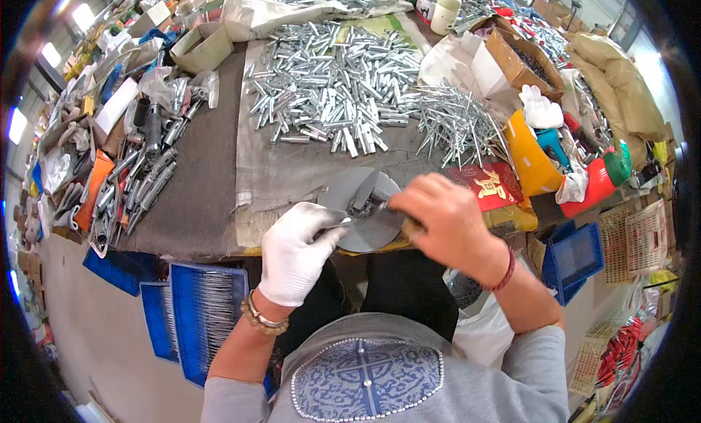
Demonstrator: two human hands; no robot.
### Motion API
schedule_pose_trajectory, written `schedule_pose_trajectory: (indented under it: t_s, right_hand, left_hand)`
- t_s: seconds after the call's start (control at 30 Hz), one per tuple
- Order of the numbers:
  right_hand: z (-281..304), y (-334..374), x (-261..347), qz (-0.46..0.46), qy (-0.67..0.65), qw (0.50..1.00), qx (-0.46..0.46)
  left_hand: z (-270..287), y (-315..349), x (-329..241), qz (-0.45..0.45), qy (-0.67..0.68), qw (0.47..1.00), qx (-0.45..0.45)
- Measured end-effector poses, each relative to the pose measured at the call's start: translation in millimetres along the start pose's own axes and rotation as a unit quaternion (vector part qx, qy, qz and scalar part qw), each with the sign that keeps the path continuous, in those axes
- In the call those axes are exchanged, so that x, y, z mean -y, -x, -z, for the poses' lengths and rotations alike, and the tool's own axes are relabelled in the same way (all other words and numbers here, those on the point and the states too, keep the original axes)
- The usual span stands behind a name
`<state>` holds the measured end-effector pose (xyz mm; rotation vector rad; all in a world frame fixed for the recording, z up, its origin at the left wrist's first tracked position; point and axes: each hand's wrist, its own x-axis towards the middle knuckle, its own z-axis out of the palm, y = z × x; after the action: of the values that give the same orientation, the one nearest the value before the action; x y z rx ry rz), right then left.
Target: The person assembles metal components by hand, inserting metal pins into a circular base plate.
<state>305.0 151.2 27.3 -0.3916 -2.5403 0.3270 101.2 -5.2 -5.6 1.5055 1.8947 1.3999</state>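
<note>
My left hand (299,251), in a white glove, is closed with thumb and fingers pinching a small metal part (345,221); most of it is hidden by the glove. Beside it, at the table's front edge, lies a grey round disc (369,237) with a dark metal fixture (363,202) at its middle. My bare right hand (449,222) is over the disc's right side, fingers curled and somewhat blurred. What those fingers hold, if anything, I cannot make out. Beyond the disc spreads a heap of short silver metal tubes (343,79), with thin metal rods (460,123) to its right.
A red card (488,185) and a yellow box (531,156) are right of my right hand. Wrenches and socket tools (150,171) pile up at left. Blue trays of rods (212,313) stand below the table's left edge; a blue crate (573,258) is at right.
</note>
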Motion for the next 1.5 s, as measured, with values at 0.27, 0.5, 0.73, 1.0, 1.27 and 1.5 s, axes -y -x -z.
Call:
schedule_pose_trajectory:
  t_s: [0.27, 0.5, 0.73, 1.0, 1.27, 1.5]
  right_hand:
    - [-31, 11, 19, 0.017, 0.031, 0.999, 0.014]
    - [-30, 9, 21, 0.050, 0.054, 0.997, 0.024]
    - [-34, 9, 18, 0.051, 0.038, 0.998, 0.025]
    - [-36, 2, 20, 0.066, 0.047, 0.995, 0.062]
    - [-32, 1, 12, 0.031, 0.004, 0.999, 0.033]
    - [-15, -17, -67, -0.106, 0.118, 0.987, -0.006]
  left_hand:
    - [1, 0, 11, -0.042, -0.125, 0.991, 0.028]
    - [4, 2, 17, -0.039, -0.104, 0.993, 0.047]
    - [3, 0, 14, 0.003, -0.076, 0.996, 0.047]
    - [4, -1, 12, -0.007, -0.088, 0.994, 0.057]
    - [5, 2, 14, -0.014, -0.093, 0.994, 0.055]
    - [2, 4, 17, -0.023, -0.090, 0.995, 0.043]
